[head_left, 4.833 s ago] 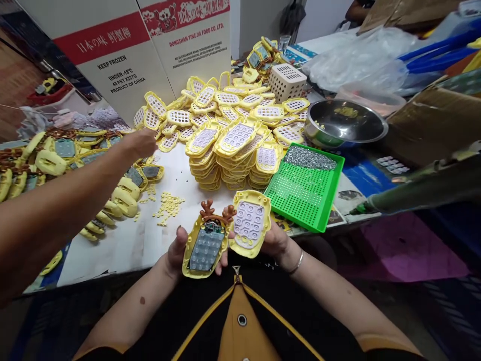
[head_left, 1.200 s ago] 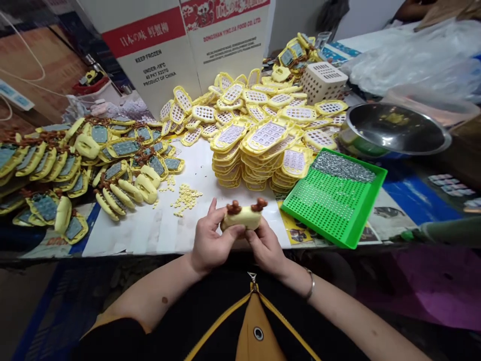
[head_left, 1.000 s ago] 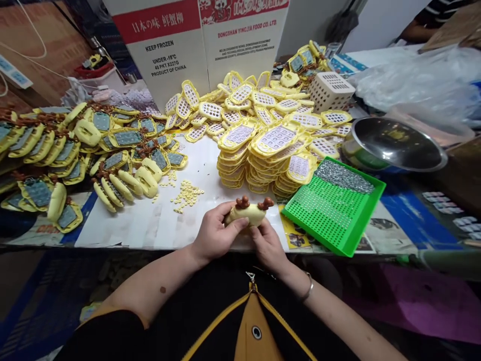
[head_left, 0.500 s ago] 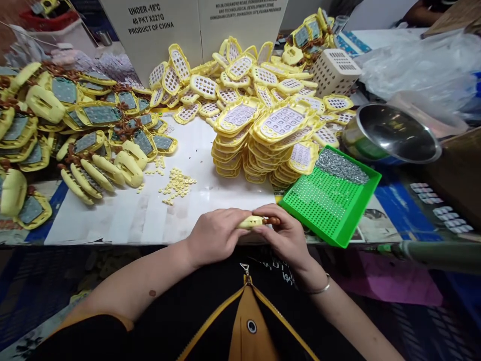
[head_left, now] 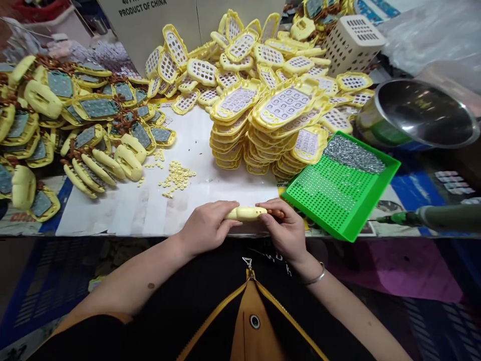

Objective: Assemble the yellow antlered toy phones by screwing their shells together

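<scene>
The left fingers (head_left: 224,206) and right fingers (head_left: 278,204) clamp the yellow toy (head_left: 246,214), likely light and stiff, best held by its ends.

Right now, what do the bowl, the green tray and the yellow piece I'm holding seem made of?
Bowl: polished metal, probably stainless steel; its surface reflects bright highlights.
Green tray: likely glossy molded plastic, given its even colour and regular holes.
Held yellow piece: probably hard plastic, smooth and satiny, with uniform colour.
</scene>
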{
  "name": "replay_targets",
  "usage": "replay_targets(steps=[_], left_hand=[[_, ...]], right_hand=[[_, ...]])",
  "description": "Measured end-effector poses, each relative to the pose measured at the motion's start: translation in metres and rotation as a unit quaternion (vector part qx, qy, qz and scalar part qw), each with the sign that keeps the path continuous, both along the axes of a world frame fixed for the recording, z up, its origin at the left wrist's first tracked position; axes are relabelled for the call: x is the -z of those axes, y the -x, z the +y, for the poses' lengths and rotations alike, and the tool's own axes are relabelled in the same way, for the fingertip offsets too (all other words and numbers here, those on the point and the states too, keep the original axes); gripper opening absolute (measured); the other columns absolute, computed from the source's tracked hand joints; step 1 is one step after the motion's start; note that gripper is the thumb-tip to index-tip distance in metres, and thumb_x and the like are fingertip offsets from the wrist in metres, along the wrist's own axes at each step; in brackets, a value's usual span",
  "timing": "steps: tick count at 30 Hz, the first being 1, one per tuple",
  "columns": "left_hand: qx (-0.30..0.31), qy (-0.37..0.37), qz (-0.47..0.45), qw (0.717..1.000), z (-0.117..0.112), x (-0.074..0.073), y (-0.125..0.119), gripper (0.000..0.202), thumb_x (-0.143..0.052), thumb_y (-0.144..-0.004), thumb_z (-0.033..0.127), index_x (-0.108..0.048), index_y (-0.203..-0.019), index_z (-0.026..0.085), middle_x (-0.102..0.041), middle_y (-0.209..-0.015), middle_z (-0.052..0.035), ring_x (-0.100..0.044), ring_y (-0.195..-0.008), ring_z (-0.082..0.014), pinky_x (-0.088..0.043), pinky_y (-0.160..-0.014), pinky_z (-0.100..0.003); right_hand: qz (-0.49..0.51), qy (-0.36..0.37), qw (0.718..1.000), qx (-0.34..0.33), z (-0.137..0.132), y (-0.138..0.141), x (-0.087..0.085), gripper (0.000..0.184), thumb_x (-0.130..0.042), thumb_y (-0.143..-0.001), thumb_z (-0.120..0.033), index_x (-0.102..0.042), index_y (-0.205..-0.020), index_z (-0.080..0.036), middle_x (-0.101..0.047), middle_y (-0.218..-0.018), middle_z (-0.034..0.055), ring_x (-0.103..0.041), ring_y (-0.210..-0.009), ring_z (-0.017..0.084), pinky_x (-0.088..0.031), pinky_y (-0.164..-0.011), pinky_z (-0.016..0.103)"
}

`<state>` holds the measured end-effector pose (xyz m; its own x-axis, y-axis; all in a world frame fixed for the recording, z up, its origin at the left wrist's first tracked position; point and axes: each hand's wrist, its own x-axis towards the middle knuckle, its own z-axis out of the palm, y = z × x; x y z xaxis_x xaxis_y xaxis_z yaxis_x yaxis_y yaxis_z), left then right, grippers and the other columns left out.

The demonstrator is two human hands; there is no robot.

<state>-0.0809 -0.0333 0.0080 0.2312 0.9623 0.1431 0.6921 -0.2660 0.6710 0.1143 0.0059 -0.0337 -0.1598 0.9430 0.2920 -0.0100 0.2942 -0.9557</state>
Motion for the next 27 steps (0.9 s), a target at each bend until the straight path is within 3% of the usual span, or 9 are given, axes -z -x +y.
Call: replay_targets(steps=[7, 10, 12, 14, 16, 19, 21, 24, 27], left_hand=[[-0.015, 0.089, 0.002, 0.996, 0.007, -0.010, -0.001, 0.032, -0.065, -0.082, 0.033, -0.073, -0.110, 0.021, -0.075, -0.101, -0.0112, -0.069, -0.091, -0.0281, -0.050, -0.083, -0.038], [-0.001, 0.163, -0.137, 0.977, 0.020, -0.017, -0.003, 0.039, -0.074, -0.075, 0.033, -0.073, -0.112, 0.023, -0.074, -0.106, -0.0083, -0.068, -0.098, -0.0286, -0.048, -0.090, -0.038], [-0.036, 0.225, -0.330, 0.916, 0.028, -0.020, -0.008, 0.042, -0.077, -0.072, 0.039, -0.073, -0.110, 0.021, -0.075, -0.103, -0.0072, -0.069, -0.095, -0.0269, -0.051, -0.088, -0.037], [-0.091, 0.275, -0.520, 0.803, 0.032, -0.022, -0.015, 0.045, -0.075, -0.075, 0.048, -0.072, -0.109, 0.019, -0.075, -0.102, -0.0075, -0.069, -0.094, -0.0258, -0.053, -0.086, -0.037], [-0.131, 0.301, -0.634, 0.700, 0.032, -0.022, -0.022, 0.044, -0.065, -0.083, 0.052, -0.070, -0.111, 0.019, -0.075, -0.104, -0.0077, -0.068, -0.102, -0.0255, -0.053, -0.091, -0.038], [-0.166, 0.324, -0.686, 0.630, 0.030, -0.021, -0.031, 0.037, -0.050, -0.095, 0.046, -0.070, -0.112, 0.021, -0.075, -0.105, -0.0059, -0.066, -0.112, -0.0233, -0.050, -0.099, -0.039], [-0.175, 0.328, -0.686, 0.625, 0.028, -0.019, -0.036, 0.033, -0.049, -0.096, 0.042, -0.071, -0.109, 0.021, -0.076, -0.104, -0.0049, -0.064, -0.115, -0.0229, -0.047, -0.104, -0.039], [-0.143, 0.318, -0.674, 0.651, 0.026, -0.018, -0.039, 0.028, -0.065, -0.086, 0.038, -0.070, -0.106, 0.020, -0.075, -0.109, -0.0065, -0.058, -0.125, -0.0266, -0.041, -0.111, -0.041], [-0.098, 0.328, -0.654, 0.675, 0.028, -0.021, -0.042, 0.042, -0.075, -0.075, 0.034, -0.067, -0.113, 0.019, -0.073, -0.116, -0.0088, -0.054, -0.130, -0.0306, -0.038, -0.113, -0.044]], right_hand=[[-0.015, -0.002, 1.000, -0.002, 0.002, 0.007, -0.002, 0.007, -0.071, -0.082, -0.030, -0.070, -0.084, -0.023, -0.063, -0.074, -0.0001, -0.055, -0.065, 0.013, -0.044, -0.060, 0.027], [-0.031, -0.030, 0.999, -0.026, 0.009, 0.008, -0.020, 0.016, -0.071, -0.082, -0.035, -0.067, -0.092, -0.023, -0.063, -0.079, 0.0003, -0.058, -0.071, 0.014, -0.047, -0.066, 0.029], [-0.014, -0.048, 0.998, 0.025, 0.013, 0.005, -0.034, 0.030, -0.070, -0.082, -0.044, -0.063, -0.103, -0.024, -0.064, -0.091, 0.0033, -0.060, -0.081, 0.017, -0.049, -0.074, 0.032], [-0.052, -0.037, 0.997, 0.051, 0.012, 0.001, -0.045, 0.036, -0.067, -0.082, -0.052, -0.062, -0.100, -0.021, -0.064, -0.089, 0.0050, -0.059, -0.078, 0.017, -0.048, -0.073, 0.033], [-0.161, 0.010, 0.986, -0.042, 0.006, 0.001, -0.051, 0.040, -0.066, -0.079, -0.058, -0.063, -0.087, -0.018, -0.063, -0.075, 0.0042, -0.056, -0.067, 0.016, -0.044, -0.064, 0.031], [-0.222, 0.096, 0.953, -0.183, -0.006, 0.010, -0.048, 0.046, -0.062, -0.079, -0.062, -0.062, -0.077, -0.016, -0.061, -0.068, 0.0043, -0.053, -0.062, 0.016, -0.039, -0.058, 0.029], [-0.150, 0.123, 0.964, -0.182, -0.011, 0.018, -0.043, 0.042, -0.055, -0.084, -0.057, -0.060, -0.074, -0.016, -0.061, -0.069, 0.0044, -0.054, -0.063, 0.015, -0.040, -0.059, 0.028], [-0.029, 0.149, 0.970, -0.188, -0.012, 0.023, -0.036, 0.035, -0.054, -0.084, -0.049, -0.057, -0.071, -0.017, -0.058, -0.064, 0.0017, -0.052, -0.058, 0.013, -0.041, -0.055, 0.025], [0.009, 0.248, 0.931, -0.268, -0.007, 0.012, -0.035, 0.043, -0.056, -0.082, -0.057, -0.056, -0.068, -0.017, -0.052, -0.052, -0.0015, -0.047, -0.046, 0.011, -0.039, -0.046, 0.024]])
